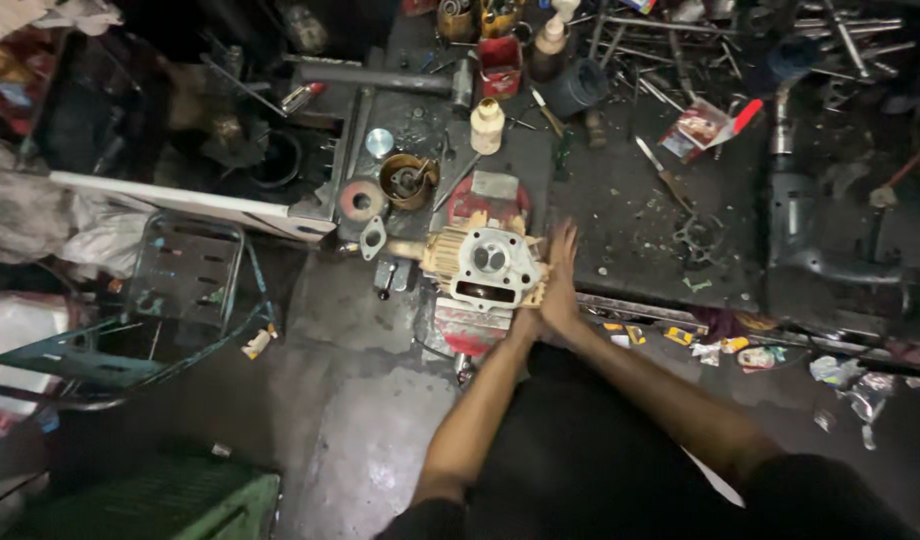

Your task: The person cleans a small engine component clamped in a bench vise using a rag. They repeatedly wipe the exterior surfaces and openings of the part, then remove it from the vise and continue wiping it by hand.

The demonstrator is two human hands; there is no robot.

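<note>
The heavy, hard, silver metal engine head (pixel 492 264), clamped in a red vise (pixel 477 325) at the bench edge, is pressed by the flat right hand (pixel 560 283); the left hand's (pixel 527 322) grip cannot be told.
</note>
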